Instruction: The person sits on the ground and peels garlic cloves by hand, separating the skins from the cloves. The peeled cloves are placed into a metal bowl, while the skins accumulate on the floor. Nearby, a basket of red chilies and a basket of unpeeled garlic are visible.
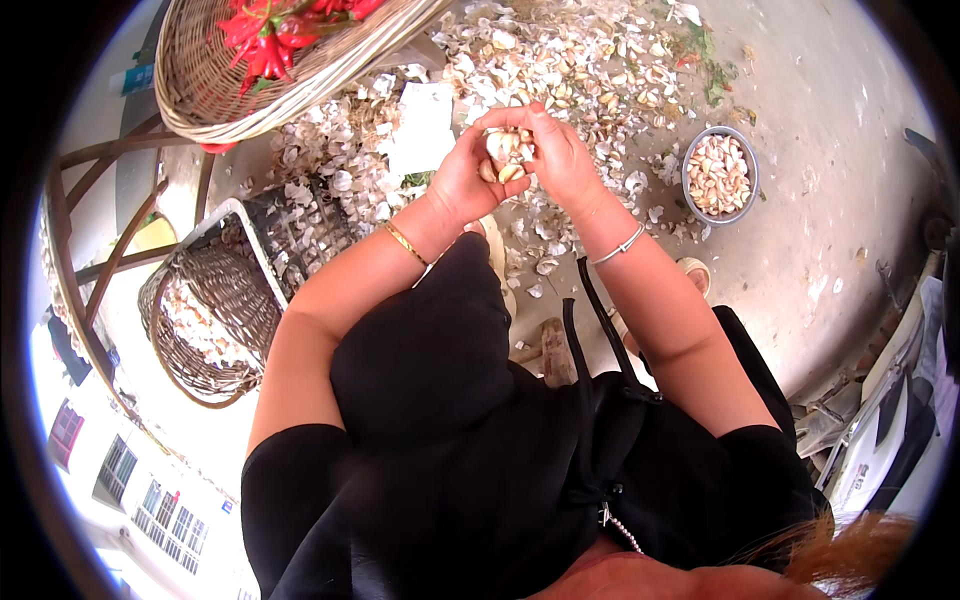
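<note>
Over the littered floor, a partly broken-up garlic bulb is held between my two hands. My left hand cups it from the left, with loose garlic cloves resting low in the palm. From the other side my right hand closes in, its fingers against the garlic; their exact grip is partly hidden. Beneath and beyond lies a broad spread of garlic cloves and papery skins. To the right on the floor, a round metal bowl is filled with separated cloves.
A wicker basket of red chili peppers is at upper left, near a wooden frame. Below it, a handled wicker basket contains pale pieces. White paper lies among the skins. A white vehicle stands at right.
</note>
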### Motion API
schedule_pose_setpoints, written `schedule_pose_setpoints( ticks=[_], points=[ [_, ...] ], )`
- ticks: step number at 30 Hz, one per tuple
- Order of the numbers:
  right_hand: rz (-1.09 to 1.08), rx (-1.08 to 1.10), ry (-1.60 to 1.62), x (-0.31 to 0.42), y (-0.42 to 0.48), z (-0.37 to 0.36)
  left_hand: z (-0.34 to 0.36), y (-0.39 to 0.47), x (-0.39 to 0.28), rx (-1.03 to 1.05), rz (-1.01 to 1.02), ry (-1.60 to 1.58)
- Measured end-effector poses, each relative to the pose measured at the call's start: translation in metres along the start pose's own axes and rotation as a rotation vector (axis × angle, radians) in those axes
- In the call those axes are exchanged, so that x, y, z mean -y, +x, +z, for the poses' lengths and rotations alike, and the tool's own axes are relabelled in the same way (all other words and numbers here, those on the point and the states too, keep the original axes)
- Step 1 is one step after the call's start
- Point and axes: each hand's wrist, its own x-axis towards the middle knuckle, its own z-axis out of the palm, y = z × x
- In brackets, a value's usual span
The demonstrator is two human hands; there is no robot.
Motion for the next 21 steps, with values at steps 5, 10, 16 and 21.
schedule_pose_setpoints(
  ticks=[5,10,16,21],
  points=[
    [-0.14,0.063,0.122,0.002,-0.007,0.006,-0.005,-0.001,0.006,-0.035,0.021,-0.033],
    [-0.053,0.046,0.361,0.006,-0.01,-0.012,-0.02,-0.001,0.006,0.188,-0.049,-0.06],
    [-0.203,0.046,-0.599,0.01,-0.024,-0.023,-0.02,-0.003,0.009,0.179,-0.003,-0.122],
    [-0.429,0.156,-1.289,-0.01,-0.035,-0.017,-0.026,0.001,0.01,0.159,-0.017,-0.118]
  ],
)
